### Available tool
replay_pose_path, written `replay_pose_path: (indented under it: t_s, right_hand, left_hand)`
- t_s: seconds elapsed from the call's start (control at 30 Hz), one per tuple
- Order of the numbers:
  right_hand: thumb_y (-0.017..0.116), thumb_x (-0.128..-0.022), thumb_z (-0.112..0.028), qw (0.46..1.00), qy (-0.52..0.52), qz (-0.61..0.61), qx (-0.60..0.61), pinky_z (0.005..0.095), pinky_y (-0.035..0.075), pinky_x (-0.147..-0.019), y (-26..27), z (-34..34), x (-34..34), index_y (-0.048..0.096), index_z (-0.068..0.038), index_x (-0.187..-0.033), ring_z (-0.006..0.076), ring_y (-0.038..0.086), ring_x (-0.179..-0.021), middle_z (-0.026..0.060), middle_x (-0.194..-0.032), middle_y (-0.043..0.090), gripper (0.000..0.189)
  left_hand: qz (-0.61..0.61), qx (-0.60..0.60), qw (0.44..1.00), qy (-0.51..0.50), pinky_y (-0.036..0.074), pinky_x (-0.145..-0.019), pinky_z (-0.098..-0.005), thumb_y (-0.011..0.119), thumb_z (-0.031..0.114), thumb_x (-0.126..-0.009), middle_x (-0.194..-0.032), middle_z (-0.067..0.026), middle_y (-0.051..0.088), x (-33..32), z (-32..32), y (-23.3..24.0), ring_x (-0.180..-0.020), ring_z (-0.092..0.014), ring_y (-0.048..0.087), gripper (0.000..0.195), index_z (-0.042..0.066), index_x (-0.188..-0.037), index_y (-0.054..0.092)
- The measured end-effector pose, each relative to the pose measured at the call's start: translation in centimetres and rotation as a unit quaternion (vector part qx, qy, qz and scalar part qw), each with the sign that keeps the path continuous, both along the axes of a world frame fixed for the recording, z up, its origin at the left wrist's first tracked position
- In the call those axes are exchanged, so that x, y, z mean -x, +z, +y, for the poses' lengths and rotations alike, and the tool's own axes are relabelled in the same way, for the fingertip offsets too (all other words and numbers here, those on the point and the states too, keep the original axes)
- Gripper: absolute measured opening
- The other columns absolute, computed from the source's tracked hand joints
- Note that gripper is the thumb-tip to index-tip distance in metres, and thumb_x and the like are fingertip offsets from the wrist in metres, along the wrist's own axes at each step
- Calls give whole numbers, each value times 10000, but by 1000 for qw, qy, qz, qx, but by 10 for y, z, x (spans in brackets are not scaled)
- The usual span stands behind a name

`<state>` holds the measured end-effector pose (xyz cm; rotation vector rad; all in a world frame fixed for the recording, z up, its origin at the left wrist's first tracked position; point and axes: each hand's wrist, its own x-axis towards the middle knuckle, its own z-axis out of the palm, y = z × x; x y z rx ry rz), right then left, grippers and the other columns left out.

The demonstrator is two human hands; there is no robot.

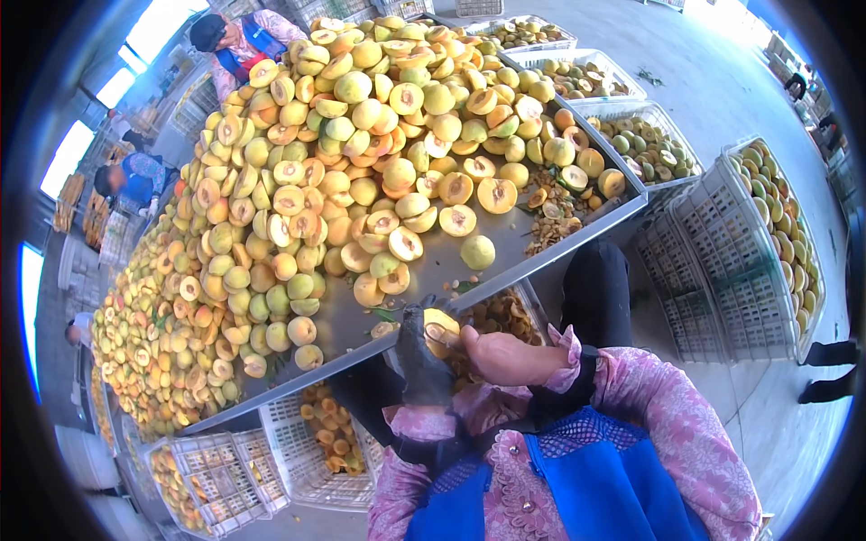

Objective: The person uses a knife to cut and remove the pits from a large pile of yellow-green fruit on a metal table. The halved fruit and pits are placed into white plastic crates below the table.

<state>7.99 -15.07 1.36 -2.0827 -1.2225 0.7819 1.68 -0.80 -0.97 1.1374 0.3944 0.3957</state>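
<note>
My left hand (pixel 421 348), in a dark glove, is closed on a yellow peach half (pixel 440 330) just past the near edge of a metal table (pixel 500 278). My bare right hand (pixel 507 355) touches the fruit's right side, its fingertips at the cut face; a thin tool seems to lie between them, but its kind cannot be told. A large heap of halved peaches (pixel 365 189) covers much of the table. A single greenish-yellow peach (pixel 477 252) rests on bare metal near the edge. Beyond it lies a small pile of pits and scraps (pixel 553 223).
Below the table edge, a crate of scraps (pixel 504 314) stands between my knees. White plastic crates of peaches stand at lower left (pixel 223 473), right (pixel 737 250) and along the far right side (pixel 649 135). A co-worker (pixel 247 40) is across the table; others are at left.
</note>
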Motion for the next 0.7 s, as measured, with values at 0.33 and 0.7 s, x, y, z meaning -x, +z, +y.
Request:
replay_pose_path:
  t_s: [0.33, 0.7]
  right_hand:
    - [470, -865, -37, 1000, -24, -19, 3, 486, 506, -577, 5, 7, 3, 391, 85, -1003, 416, 649, -691, 258, -731, 628, 200]
    - [499, -850, -27, 998, 28, -53, 26, 481, 503, -598, 16, -1, -6, 399, 94, -1014, 419, 651, -726, 249, -736, 626, 227]
  left_hand:
    - [4, -48, 999, 4, 509, -943, -382, 414, 144, -998, -1232, -174, 563, 3, -9, 19, -1087, -257, 585, 359, -33, -1310, 439]
    - [-5, -60, 998, 13, 510, -947, -388, 418, 163, -995, -1205, -165, 584, -2, -9, 8, -1069, -251, 603, 364, -53, -1285, 470]
